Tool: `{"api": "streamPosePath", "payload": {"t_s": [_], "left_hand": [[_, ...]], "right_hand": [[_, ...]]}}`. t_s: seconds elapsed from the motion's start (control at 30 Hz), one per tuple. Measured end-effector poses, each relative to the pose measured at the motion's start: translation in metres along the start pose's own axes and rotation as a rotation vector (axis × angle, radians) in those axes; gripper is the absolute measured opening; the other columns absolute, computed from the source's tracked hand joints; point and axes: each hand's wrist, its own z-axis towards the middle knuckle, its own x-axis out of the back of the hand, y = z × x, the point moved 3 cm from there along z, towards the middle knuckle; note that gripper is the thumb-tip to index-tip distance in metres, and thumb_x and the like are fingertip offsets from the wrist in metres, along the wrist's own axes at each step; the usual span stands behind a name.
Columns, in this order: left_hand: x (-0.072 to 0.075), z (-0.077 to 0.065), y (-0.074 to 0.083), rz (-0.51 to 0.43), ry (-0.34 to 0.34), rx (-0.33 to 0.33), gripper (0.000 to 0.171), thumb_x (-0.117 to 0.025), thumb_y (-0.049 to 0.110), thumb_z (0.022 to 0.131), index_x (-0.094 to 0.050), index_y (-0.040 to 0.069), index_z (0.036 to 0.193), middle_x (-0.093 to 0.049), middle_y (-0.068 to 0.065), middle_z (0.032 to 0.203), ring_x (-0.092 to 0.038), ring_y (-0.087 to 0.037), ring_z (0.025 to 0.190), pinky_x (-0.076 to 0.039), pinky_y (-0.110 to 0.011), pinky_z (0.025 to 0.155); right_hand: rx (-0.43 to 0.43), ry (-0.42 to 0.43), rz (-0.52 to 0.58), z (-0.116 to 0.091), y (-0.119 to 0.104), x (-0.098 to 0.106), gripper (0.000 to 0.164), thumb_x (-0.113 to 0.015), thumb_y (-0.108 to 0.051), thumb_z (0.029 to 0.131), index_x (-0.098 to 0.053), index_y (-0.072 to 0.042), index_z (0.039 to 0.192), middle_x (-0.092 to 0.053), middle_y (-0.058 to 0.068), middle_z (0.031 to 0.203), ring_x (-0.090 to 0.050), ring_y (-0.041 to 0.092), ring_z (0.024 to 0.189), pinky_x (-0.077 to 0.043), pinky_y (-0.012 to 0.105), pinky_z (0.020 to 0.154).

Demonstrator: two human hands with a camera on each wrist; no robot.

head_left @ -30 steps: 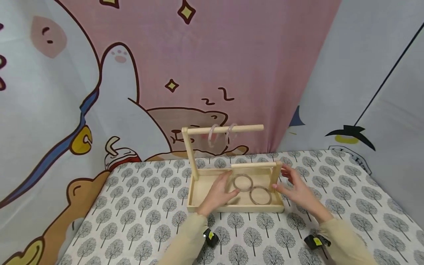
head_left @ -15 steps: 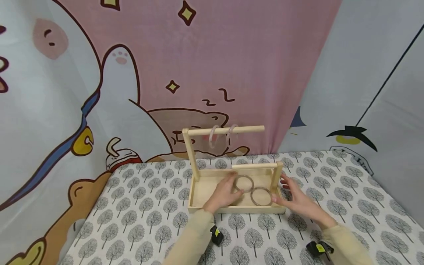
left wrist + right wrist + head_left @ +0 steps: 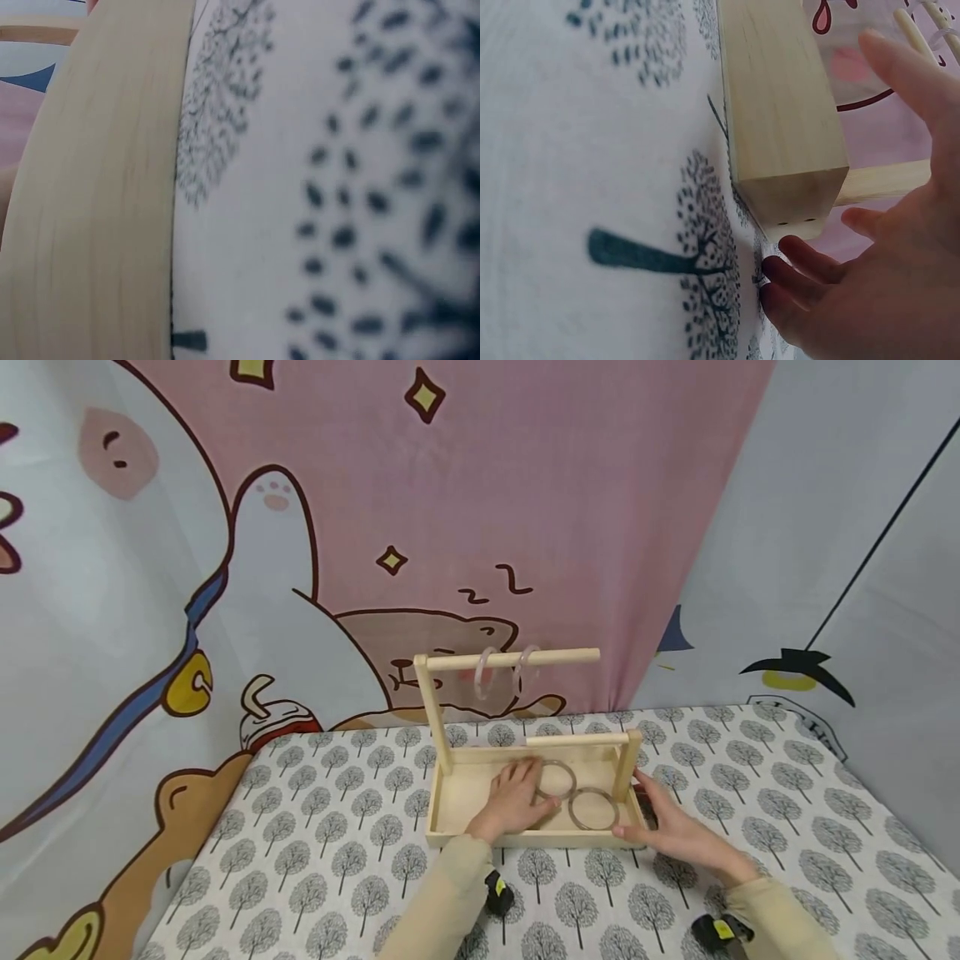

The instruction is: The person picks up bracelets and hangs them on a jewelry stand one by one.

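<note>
A pale wooden stand with a tray base (image 3: 540, 840) sits on the table. Two thin, see-through bangles lie flat in the tray, a rear bangle (image 3: 575, 781) and a front bangle (image 3: 618, 810). My left hand (image 3: 513, 802) reaches over the front wall, its spread fingers low at the rear bangle's left edge; the left wrist view has only the tray's outer wall (image 3: 97, 187) close up. At the tray's right end is my right hand (image 3: 671, 831), holding nothing, with its thumb by the front corner and other fingers beside the end wall (image 3: 791, 206).
Two more bangles, a left one (image 3: 480, 685) and a right one (image 3: 517, 672), hang from the tall upper bar (image 3: 570, 656). A shorter bar (image 3: 577, 739) extends left from the right post (image 3: 626, 768). Tree-patterned cloth (image 3: 337, 860) covers the table; a printed curtain (image 3: 600, 510) hangs behind.
My left hand has shifted right and lowered towards the rear bangle. The right hand has slid down and forward along the tray's right end, away from the post.
</note>
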Motion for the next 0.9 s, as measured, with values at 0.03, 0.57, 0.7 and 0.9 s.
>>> {"api": "streamPosePath", "payload": {"t_s": [0.03,0.57,0.7,0.9], "left_hand": [[0.0,0.0,0.001,0.014,-0.006,0.005,0.074,-0.052,0.047,0.097,-0.027,0.006,0.152,-0.028,-0.011,0.155,-0.022,-0.035,0.14,-0.022,-0.053,0.111],[0.001,0.001,0.003,0.104,0.04,0.009,0.064,-0.056,0.039,0.097,-0.035,0.008,0.149,-0.035,-0.009,0.149,-0.028,-0.031,0.136,-0.028,-0.052,0.106],[0.003,-0.001,-0.002,0.045,0.082,-0.002,0.064,-0.063,0.037,0.093,-0.042,0.008,0.146,-0.039,-0.01,0.145,-0.032,-0.033,0.133,-0.031,-0.053,0.104],[0.012,-0.01,-0.014,-0.024,0.109,0.0,0.061,-0.071,0.035,0.088,-0.051,0.008,0.139,-0.045,-0.01,0.139,-0.036,-0.034,0.128,-0.035,-0.052,0.101]], "right_hand": [[0.004,-0.008,0.009,0.0,0.0,-0.001,0.104,-0.074,-0.028,0.084,-0.001,0.006,0.151,-0.021,0.037,0.142,-0.034,0.055,0.124,-0.033,0.073,0.093],[0.108,-0.014,-0.039,0.003,0.003,-0.003,0.093,-0.069,-0.023,0.088,-0.009,0.01,0.15,-0.022,0.041,0.144,-0.027,0.058,0.127,-0.027,0.075,0.094],[0.123,-0.015,-0.045,0.003,0.004,-0.004,0.087,-0.066,-0.022,0.09,-0.012,0.011,0.149,-0.028,0.04,0.142,-0.035,0.055,0.124,-0.032,0.071,0.096],[0.127,-0.025,-0.024,0.002,0.007,-0.004,0.087,-0.065,-0.02,0.091,-0.01,0.009,0.15,-0.031,0.038,0.141,-0.044,0.048,0.119,-0.038,0.065,0.094]]}}
